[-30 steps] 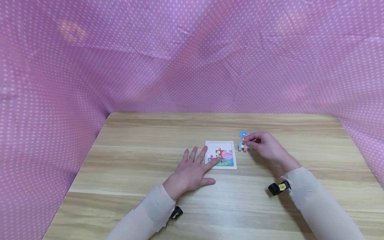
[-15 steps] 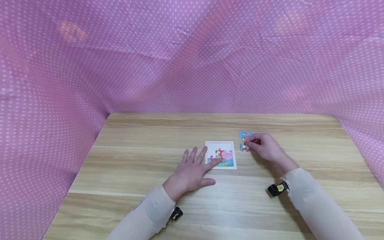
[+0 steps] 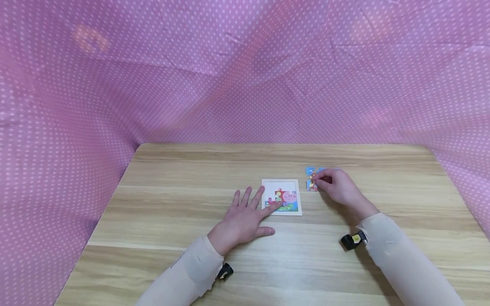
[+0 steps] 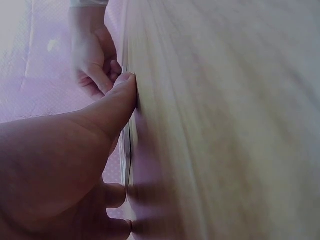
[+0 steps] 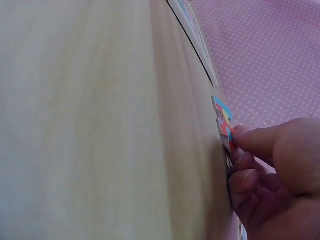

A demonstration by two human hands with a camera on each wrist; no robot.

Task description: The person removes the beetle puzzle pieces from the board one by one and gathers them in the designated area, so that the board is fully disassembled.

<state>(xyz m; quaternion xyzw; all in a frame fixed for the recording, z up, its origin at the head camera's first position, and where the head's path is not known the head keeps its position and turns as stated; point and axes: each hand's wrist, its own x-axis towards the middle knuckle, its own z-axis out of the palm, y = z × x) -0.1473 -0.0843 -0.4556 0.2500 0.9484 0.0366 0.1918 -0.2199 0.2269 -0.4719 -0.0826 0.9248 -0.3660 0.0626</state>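
A white puzzle board [image 3: 281,196] with a few coloured pieces fitted at its lower right lies at the middle of the wooden table [image 3: 191,170]. My left hand [image 3: 245,216] lies flat, fingers spread, its fingertips resting on the board's left edge. Right of the board is a small cluster of loose puzzle pieces [image 3: 311,178]. My right hand [image 3: 338,185] pinches a red and blue piece [image 5: 226,127] at that cluster, lifted slightly off the wood. The left wrist view shows my thumb [image 4: 112,105] pressed on the table.
Pink polka-dot cloth [image 3: 245,72] walls the table on the far side and both flanks. Small black wrist cameras [image 3: 352,240] hang under both sleeves. Bare wood surrounds the board on the near side and far left.
My right hand has shifted slightly up and left over the loose pieces and taken one between its fingertips. My left hand has stayed still on the board.
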